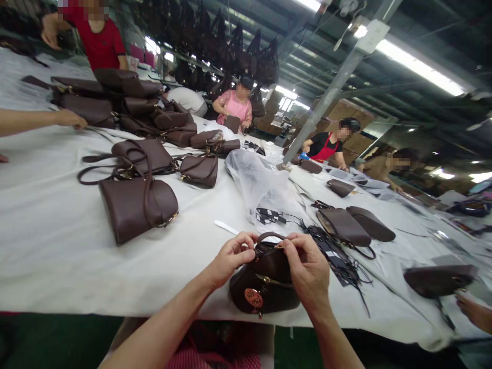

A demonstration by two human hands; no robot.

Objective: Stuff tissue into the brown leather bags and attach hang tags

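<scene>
A dark brown handbag (277, 294) stands at the table's front edge, directly before me. An orange-red round charm (253, 299) hangs on its front, below a gold-coloured clasp (265, 280). My left hand (235, 254) pinches the left end of the bag's short top handle (271, 236), fingers closed. On the other side my right hand (307, 264) has its thumb and fingers closed at the handle's right end, near a small metal fitting. The fingers of both hands partly cover the handle's ends.
Several finished-looking brown bags (138, 205) lie to the left. Beyond my hands is a clear plastic bag (259, 179); black tags with cords (334, 256) lie to the right. Co-workers stand around the table (57, 256); one hand (71, 119) reaches in from the left, another (474, 310) from the right.
</scene>
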